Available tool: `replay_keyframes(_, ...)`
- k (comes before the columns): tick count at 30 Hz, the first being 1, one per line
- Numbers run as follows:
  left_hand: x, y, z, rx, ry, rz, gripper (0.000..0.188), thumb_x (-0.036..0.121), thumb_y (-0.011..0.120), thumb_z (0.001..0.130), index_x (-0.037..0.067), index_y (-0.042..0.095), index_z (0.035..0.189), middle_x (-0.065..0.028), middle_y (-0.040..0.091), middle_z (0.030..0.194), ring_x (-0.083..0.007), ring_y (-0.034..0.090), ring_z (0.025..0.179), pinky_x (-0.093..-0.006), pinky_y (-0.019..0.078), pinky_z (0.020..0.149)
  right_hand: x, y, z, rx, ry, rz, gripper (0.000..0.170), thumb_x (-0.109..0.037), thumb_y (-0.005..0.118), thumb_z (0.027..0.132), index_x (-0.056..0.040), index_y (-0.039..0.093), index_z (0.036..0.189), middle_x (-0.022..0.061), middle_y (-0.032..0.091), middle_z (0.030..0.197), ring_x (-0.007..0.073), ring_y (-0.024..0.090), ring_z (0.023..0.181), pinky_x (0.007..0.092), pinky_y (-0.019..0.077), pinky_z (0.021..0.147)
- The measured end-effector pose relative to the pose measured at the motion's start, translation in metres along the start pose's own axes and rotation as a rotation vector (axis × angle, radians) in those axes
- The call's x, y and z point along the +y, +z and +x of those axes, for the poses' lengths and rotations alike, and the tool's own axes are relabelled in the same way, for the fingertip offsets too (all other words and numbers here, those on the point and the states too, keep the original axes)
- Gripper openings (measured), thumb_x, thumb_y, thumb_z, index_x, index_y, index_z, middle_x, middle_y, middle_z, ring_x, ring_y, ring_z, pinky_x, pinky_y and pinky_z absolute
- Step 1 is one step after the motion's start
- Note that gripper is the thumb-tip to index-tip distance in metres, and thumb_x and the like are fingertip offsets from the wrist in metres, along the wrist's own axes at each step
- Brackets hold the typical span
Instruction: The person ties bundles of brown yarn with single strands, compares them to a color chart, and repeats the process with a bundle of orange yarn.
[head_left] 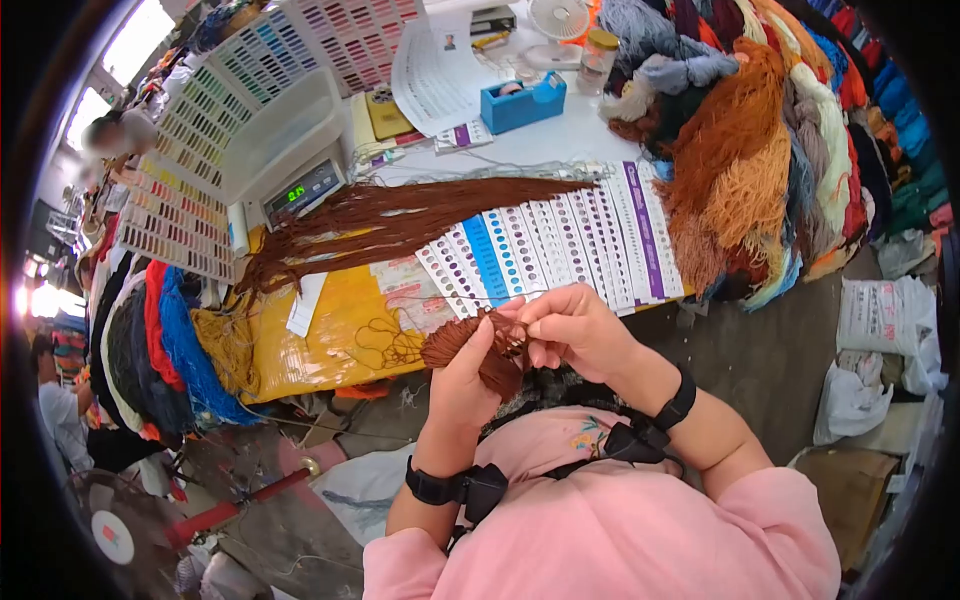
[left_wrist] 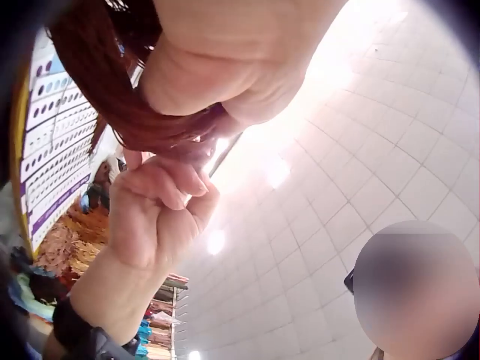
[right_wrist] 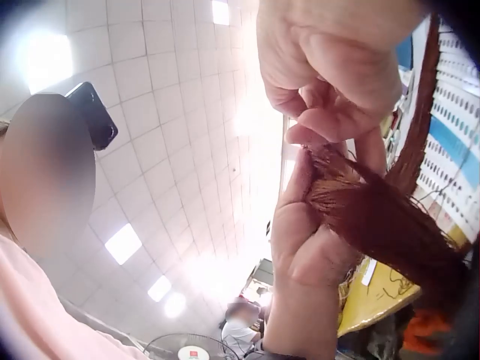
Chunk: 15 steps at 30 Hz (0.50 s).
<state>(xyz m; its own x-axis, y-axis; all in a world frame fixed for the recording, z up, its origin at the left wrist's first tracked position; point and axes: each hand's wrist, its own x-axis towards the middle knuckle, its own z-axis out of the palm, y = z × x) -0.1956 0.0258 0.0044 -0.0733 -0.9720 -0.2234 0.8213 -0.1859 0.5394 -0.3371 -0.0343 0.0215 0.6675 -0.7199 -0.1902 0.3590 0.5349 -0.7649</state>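
Head view. Left hand point(head_left: 466, 374) is clamped round a brown yarn skein point(head_left: 447, 345), thumb along its upper side; the skein is held up just off the near edge of the worktable point(head_left: 300, 345). Right hand point(head_left: 582, 335) is at the skein's right end, fingers curled, thumb and forefinger together on the strands. Beyond the hands, a long brown yarn hank point(head_left: 430, 215) stretches left to right, partly over a fanned shade card point(head_left: 515, 250). Digital scale point(head_left: 325, 178) sits to the far left of the hank; blue tape dispenser point(head_left: 522, 106) farther back. Loose brown strands point(head_left: 385, 345) lie left of the skein on yellow covering. Rust-coloured yarn point(head_left: 735, 130) heaped at right.

Left wrist view. Skein passes round the left hand; right fingers bunched close against its end. Tiled ceiling point(left_wrist: 352, 172) behind.

Right wrist view. Right fingertips meet at the tip of the skein; exact grip on single strands cannot be told. Left hand supports the bundle from beneath, its thicker part trailing right.
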Motion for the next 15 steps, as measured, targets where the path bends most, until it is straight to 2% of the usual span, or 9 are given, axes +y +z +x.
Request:
replay_keyframes(4, 0.000, 0.001, 0.007, -0.018, 0.034, 0.035, 0.032, 0.017, 0.037, 0.088, -0.005, 0.044, 0.110, -0.0096, 0.055, 0.093, -0.0167, 0.052, 0.085, -0.0312, 0.0422, 0.075, -0.006, -0.003, 0.006, 0.022, 0.045, 0.019, 0.010, -0.001, 0.050, 0.075, 0.0037, 0.058, 0.078, 0.0115, 0.059, 0.080, 0.0120, 0.058, 0.051, 0.0179, 0.0448, 0.042)
replay_keyframes(8, 0.002, 0.010, 0.007, 0.067, 0.126, 0.155, 0.024, 0.011, 0.044, 0.085, -0.006, 0.051, 0.100, -0.0104, 0.056, 0.089, -0.0156, 0.054, 0.078, -0.0283, 0.0429, 0.073, -0.010, -0.001, 0.011, 0.010, 0.077, -0.055, 0.009, -0.002, 0.050, 0.076, 0.0036, 0.057, 0.078, 0.0093, 0.059, 0.073, 0.0120, 0.058, 0.053, 0.0177, 0.0441, 0.042)
replay_keyframes(15, -0.004, 0.007, 0.017, 0.092, 0.091, 0.111, 0.019, 0.007, 0.047, 0.083, -0.004, 0.054, 0.096, -0.0099, 0.057, 0.089, -0.0153, 0.055, 0.077, -0.0265, 0.0436, 0.070, -0.010, -0.006, 0.008, 0.053, 0.055, -0.121, 0.010, -0.005, 0.054, 0.075, 0.0030, 0.058, 0.077, 0.0074, 0.058, 0.069, 0.0102, 0.056, 0.052, 0.0171, 0.0416, 0.042)
